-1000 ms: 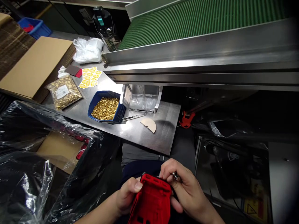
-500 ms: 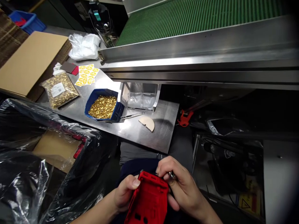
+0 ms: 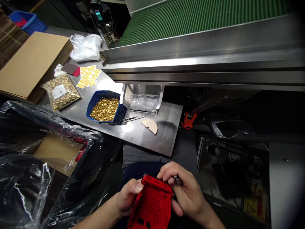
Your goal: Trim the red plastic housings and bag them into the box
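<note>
A red molded plastic shell [image 3: 153, 203], hollow side up with small openings, sits low in the head view above my lap. My left hand [image 3: 128, 195] grips its left edge, thumb on the rim. At the upper right corner of the shell is my right hand [image 3: 186, 187], fingers bent round a small metal tool [image 3: 176, 179]. Only the shiny end of that tool shows; its working end is hidden by the fingers and the shell's edge. My right fingertips are close to the shell's far rim.
On the metal table [image 3: 164, 140] are a blue bin of brass pieces [image 3: 105, 109], a grey bin [image 3: 145, 98], a slim metal tool like tweezers [image 3: 135, 118] and a beige half-disc [image 3: 150, 126]. A plastic-lined box [image 3: 57, 152] stands left; a green conveyor [image 3: 202, 19] runs behind.
My right hand has shifted slightly along the shell's far rim, and the metal tool's end has tilted a little to the right. The left hand and shell stay almost still.
</note>
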Motion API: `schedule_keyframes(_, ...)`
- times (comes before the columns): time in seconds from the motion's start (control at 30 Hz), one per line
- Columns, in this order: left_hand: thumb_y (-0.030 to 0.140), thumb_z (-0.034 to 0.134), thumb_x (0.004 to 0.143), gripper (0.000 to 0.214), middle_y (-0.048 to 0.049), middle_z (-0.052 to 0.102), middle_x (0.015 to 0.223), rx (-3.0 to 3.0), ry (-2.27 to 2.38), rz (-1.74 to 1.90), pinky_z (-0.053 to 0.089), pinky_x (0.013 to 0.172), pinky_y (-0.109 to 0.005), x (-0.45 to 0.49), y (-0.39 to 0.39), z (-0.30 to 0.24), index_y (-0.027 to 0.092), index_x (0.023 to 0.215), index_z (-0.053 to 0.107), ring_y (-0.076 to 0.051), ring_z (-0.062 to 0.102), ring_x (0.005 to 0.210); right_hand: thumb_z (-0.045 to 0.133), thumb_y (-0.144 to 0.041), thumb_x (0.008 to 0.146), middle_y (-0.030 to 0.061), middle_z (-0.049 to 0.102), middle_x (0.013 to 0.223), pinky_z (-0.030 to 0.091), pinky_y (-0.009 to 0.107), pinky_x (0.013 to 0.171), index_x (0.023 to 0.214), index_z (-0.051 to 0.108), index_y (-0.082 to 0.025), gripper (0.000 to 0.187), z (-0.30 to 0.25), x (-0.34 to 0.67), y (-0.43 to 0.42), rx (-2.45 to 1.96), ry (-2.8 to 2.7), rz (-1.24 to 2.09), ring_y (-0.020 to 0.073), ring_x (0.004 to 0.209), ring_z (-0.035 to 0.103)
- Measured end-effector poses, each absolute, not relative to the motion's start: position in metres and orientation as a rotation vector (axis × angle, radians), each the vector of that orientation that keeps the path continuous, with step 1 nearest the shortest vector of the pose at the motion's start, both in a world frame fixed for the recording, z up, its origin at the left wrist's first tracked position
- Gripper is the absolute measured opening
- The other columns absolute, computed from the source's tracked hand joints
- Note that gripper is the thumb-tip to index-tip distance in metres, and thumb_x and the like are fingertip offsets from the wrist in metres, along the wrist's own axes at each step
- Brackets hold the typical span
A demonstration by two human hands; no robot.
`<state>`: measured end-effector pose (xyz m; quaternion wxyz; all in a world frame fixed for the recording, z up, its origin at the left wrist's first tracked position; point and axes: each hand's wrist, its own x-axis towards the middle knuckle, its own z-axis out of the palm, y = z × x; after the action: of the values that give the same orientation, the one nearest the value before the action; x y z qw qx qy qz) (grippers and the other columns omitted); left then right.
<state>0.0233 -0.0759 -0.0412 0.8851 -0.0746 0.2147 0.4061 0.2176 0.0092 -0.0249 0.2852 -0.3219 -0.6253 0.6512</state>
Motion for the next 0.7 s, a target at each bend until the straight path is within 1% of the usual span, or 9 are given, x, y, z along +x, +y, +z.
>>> schedule_keyframes(0.1, 0.037, 0.068, 0.075, 0.041, -0.0124, 0.078, 0.081, -0.160, 0.453, 0.862, 0.053, 0.076, -0.028, 0.0241, -0.0743, -0.0397, 0.003, 0.096, 0.077, -0.025, 0.073, 0.079, 0.044, -0.020, 0.102, 0.0021, 0.057, 0.086, 0.045, 0.031, 0.073, 0.095, 0.057, -0.024, 0.015, -0.0278, 0.2195, 0.0057, -0.928, -1.662, 1.618, 0.0165, 0.079, 0.057)
schedule_keyframes(0.17, 0.038, 0.067, 0.075, 0.041, -0.0126, 0.078, 0.081, -0.159, 0.450, 0.858, 0.053, 0.075, -0.030, 0.0241, -0.0736, -0.0399, 0.003, 0.095, 0.077, -0.026, 0.073, 0.078, 0.044, -0.020, 0.102, 0.0021, 0.056, 0.085, 0.045, 0.032, 0.073, 0.097, 0.058, -0.024, 0.016, -0.0286, 0.2204, 0.0040, -0.935, -1.656, 1.573, 0.0169, 0.079, 0.056)
schedule_keyframes(0.3, 0.035, 0.068, 0.078, 0.039, -0.0115, 0.079, 0.086, -0.162, 0.438, 0.897, 0.054, 0.081, -0.029, 0.0237, -0.0739, -0.0411, 0.005, 0.101, 0.078, -0.025, 0.074, 0.084, 0.044, -0.024, 0.103, 0.0064, 0.064, 0.104, 0.048, 0.036, 0.084, 0.107, 0.060, -0.026, 0.017, -0.0275, 0.2197, 0.0037, -0.875, -1.642, 1.666, 0.0209, 0.097, 0.061)
schedule_keyframes(0.33, 0.034, 0.068, 0.078, 0.039, -0.0115, 0.079, 0.088, -0.163, 0.431, 0.901, 0.054, 0.082, -0.028, 0.0236, -0.0740, -0.0412, 0.005, 0.103, 0.078, -0.024, 0.074, 0.085, 0.044, -0.025, 0.103, 0.0067, 0.065, 0.106, 0.048, 0.036, 0.085, 0.107, 0.060, -0.026, 0.017, -0.0275, 0.2194, 0.0038, -0.858, -1.640, 1.692, 0.0213, 0.098, 0.062)
schedule_keyframes(0.4, 0.034, 0.067, 0.080, 0.040, -0.0124, 0.079, 0.092, -0.157, 0.403, 0.897, 0.053, 0.081, -0.026, 0.0236, -0.0740, -0.0410, 0.005, 0.105, 0.077, -0.023, 0.074, 0.087, 0.044, -0.027, 0.104, 0.0054, 0.064, 0.098, 0.048, 0.036, 0.082, 0.102, 0.060, -0.025, 0.016, -0.0288, 0.2189, 0.0033, -0.852, -1.635, 1.677, 0.0202, 0.092, 0.061)
schedule_keyframes(0.47, 0.036, 0.066, 0.081, 0.043, -0.0140, 0.079, 0.094, -0.145, 0.371, 0.898, 0.052, 0.078, -0.025, 0.0237, -0.0734, -0.0404, 0.003, 0.107, 0.076, -0.024, 0.074, 0.088, 0.044, -0.029, 0.104, 0.0033, 0.059, 0.088, 0.046, 0.034, 0.077, 0.097, 0.058, -0.024, 0.017, -0.0312, 0.2189, 0.0020, -0.886, -1.622, 1.601, 0.0184, 0.083, 0.058)
schedule_keyframes(0.53, 0.037, 0.064, 0.083, 0.045, -0.0143, 0.078, 0.096, -0.137, 0.354, 0.908, 0.051, 0.077, -0.025, 0.0239, -0.0725, -0.0396, 0.002, 0.109, 0.076, -0.024, 0.074, 0.088, 0.043, -0.031, 0.105, 0.0022, 0.055, 0.084, 0.044, 0.033, 0.074, 0.095, 0.058, -0.024, 0.019, -0.0327, 0.2187, 0.0006, -0.928, -1.601, 1.541, 0.0175, 0.080, 0.055)
schedule_keyframes(0.6, 0.036, 0.064, 0.083, 0.043, -0.0129, 0.079, 0.096, -0.136, 0.343, 0.917, 0.051, 0.079, -0.026, 0.0240, -0.0714, -0.0390, 0.004, 0.108, 0.076, -0.024, 0.073, 0.087, 0.044, -0.032, 0.105, 0.0032, 0.057, 0.088, 0.045, 0.034, 0.075, 0.097, 0.059, -0.024, 0.019, -0.0321, 0.2181, 0.0001, -0.937, -1.580, 1.559, 0.0180, 0.083, 0.057)
schedule_keyframes(0.7, 0.034, 0.064, 0.083, 0.038, -0.0109, 0.079, 0.094, -0.139, 0.337, 0.920, 0.051, 0.081, -0.026, 0.0240, -0.0698, -0.0380, 0.006, 0.105, 0.077, -0.023, 0.073, 0.086, 0.044, -0.033, 0.105, 0.0061, 0.065, 0.101, 0.048, 0.036, 0.082, 0.103, 0.061, -0.026, 0.018, -0.0290, 0.2173, 0.0003, -0.905, -1.548, 1.657, 0.0207, 0.094, 0.062)
